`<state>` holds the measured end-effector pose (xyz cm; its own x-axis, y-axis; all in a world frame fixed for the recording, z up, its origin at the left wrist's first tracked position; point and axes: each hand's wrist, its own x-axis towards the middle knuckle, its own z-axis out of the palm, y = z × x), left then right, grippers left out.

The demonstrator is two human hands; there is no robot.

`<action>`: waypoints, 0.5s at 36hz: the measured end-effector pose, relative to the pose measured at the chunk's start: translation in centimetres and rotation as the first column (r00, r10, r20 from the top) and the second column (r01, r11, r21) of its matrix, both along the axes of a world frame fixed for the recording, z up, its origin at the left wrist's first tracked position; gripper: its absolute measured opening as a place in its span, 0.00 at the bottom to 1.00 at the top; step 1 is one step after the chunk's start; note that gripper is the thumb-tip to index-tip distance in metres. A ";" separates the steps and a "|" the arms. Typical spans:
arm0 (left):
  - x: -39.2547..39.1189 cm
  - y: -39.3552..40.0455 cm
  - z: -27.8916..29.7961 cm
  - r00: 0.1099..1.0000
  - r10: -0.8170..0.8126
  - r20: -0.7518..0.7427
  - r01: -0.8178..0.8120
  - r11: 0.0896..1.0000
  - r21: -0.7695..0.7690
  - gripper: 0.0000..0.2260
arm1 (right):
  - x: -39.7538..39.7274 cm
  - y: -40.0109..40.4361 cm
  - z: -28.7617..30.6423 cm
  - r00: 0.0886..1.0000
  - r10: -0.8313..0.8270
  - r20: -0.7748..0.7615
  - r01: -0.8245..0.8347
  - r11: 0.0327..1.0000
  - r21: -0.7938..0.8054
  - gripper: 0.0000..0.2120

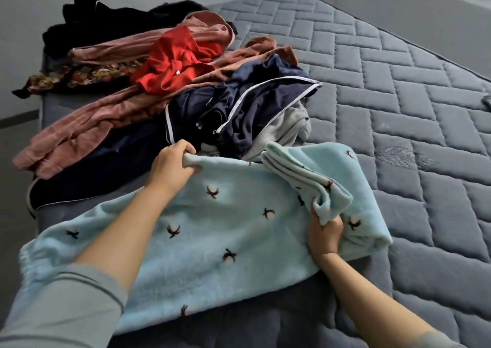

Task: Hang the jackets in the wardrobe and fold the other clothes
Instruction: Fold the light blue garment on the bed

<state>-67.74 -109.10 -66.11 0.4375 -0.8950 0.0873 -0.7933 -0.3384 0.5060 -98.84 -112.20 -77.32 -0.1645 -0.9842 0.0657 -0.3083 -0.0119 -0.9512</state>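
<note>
Quilted mattress [385, 87] is serving as folding surface; light-blue fleece garment [212, 215] is being gripped by left hand [172, 164] and right hand [324, 234], fingers curled; edges should be aligned before creasing.

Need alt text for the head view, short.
Two bare hands, left hand and right hand, grip a fluffy light-blue patterned garment on a grey quilted mattress, beside a heap of red, pink and navy clothes.

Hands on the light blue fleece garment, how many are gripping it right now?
2. The left hand grips the light blue fleece garment at its far edge beside the clothes pile; the right hand grips a bunched fold near its right end.
</note>
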 end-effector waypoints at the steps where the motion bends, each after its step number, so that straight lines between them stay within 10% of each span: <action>1: -0.4 0.1 -0.1 1.000 -0.015 0.019 0.015 1.000 -0.009 0.20 | -0.1 0.0 0.1 1.000 0.004 -0.005 -0.004 1.000 -0.005 0.33; 10: -6.2 10.1 -4.7 0.960 -0.184 0.209 0.221 0.960 -0.170 0.25 | -1.0 0.5 2.9 0.996 0.080 0.040 -0.079 0.997 -0.018 0.20; 18: -7.6 13.0 -9.3 0.997 -0.073 -0.002 0.073 0.997 -0.026 0.17 | 2.0 2.5 11.0 0.946 0.300 0.121 -0.270 0.938 -0.219 0.15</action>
